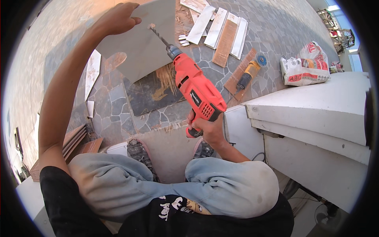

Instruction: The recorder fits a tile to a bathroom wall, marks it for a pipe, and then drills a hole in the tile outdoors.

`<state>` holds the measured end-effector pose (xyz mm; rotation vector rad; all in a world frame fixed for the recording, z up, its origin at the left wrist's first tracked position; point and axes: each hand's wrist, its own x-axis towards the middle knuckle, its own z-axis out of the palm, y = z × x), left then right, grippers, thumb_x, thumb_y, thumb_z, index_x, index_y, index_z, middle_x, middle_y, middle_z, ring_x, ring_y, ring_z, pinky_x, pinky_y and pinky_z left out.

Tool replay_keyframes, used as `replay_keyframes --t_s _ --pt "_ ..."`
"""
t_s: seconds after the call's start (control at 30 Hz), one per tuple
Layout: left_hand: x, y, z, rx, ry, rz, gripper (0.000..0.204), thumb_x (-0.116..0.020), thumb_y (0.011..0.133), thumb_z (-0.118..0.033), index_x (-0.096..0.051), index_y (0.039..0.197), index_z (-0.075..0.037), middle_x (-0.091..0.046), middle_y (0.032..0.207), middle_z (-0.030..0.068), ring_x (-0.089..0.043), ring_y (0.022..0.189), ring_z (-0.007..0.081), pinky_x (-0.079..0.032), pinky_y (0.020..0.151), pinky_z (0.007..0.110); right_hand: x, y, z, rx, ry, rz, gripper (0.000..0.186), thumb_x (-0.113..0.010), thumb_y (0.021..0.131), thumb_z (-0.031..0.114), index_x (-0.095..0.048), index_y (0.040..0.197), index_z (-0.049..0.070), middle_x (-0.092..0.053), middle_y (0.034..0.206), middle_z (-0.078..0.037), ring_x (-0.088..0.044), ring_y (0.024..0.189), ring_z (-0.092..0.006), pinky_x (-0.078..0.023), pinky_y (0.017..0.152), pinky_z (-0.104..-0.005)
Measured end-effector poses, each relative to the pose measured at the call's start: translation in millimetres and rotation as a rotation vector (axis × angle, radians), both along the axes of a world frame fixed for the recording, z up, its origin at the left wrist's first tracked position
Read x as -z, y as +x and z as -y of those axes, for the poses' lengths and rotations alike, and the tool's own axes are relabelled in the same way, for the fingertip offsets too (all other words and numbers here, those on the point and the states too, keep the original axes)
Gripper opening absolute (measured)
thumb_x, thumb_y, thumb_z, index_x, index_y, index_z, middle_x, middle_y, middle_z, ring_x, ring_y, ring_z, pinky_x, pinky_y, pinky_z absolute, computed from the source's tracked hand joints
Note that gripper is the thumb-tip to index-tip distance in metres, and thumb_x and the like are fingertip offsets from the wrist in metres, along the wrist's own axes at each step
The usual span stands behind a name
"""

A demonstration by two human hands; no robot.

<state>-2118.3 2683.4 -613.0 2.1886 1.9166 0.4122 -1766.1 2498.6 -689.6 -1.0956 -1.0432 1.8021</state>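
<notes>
The right hand has its fingers wrapped round the handle of a red drill, which slants up and away from them toward the left. Well ahead of those fingers, the drill bit ends at a chipped, pinkish spot on a grey tile. How deep the tip goes, I cannot tell. The left hand is at the tile's far left edge, beyond the right fingers; whether its fingers clamp that edge or only rest there, I cannot tell.

The tile's near edge overhangs a dark slab, forward and left of the right fingers. To their right, a band of stone-patterned floor gives some room before the straight edge of a white ledge. Nearer than the fingers, the knees of the jeans bound the space, with two shoes just beyond them.

Counted: one drill, one grey tile, one dark slab. Ahead and right of the right fingers lie one yellow grinder with one blue disc, on one brown plank; farther out, at least four white strips with one brown strip among them. White printed sacks lie far right of the fingers, their number unclear; left of them, at least three stacked brown pieces
</notes>
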Motion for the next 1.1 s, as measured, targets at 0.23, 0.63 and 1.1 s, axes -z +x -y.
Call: replay_keyframes --t_s 0.23,0.63,1.1 --pt "-6 0 1 -0.051 -0.066 0.042 0.039 -0.066 0.090 -0.014 -0.063 0.124 0.003 -0.070 0.111 0.0252 -0.067 0.103 0.0392 -0.051 0.091 0.045 -6 -4 -2 -0.021 0.032 -0.005 0.036 -0.060 0.067 -0.008 -0.061 0.103 -0.002 -0.066 0.083 -0.008 -0.062 0.070 -0.0138 -0.051 0.061 -0.0280" --pt "-9 15 21 -0.140 0.007 -0.007 0.042 -0.065 0.091 -0.018 -0.063 0.125 0.007 -0.070 0.112 0.0259 -0.068 0.104 0.0381 -0.051 0.093 0.045 -7 -4 -8 0.033 -0.031 -0.070 0.041 -0.059 0.067 -0.007 -0.062 0.108 -0.002 -0.066 0.085 -0.009 -0.061 0.071 -0.0130 -0.050 0.061 -0.0280" --pt "-17 7 2 -0.171 -0.010 -0.061 0.045 -0.063 0.094 -0.021 -0.060 0.129 0.006 -0.071 0.111 0.0257 -0.070 0.098 0.0375 -0.052 0.090 0.045 2 -8 -15 0.044 -0.052 -0.110 0.040 -0.058 0.066 -0.005 -0.062 0.106 -0.004 -0.066 0.083 -0.010 -0.062 0.066 -0.0141 -0.051 0.060 -0.0294"
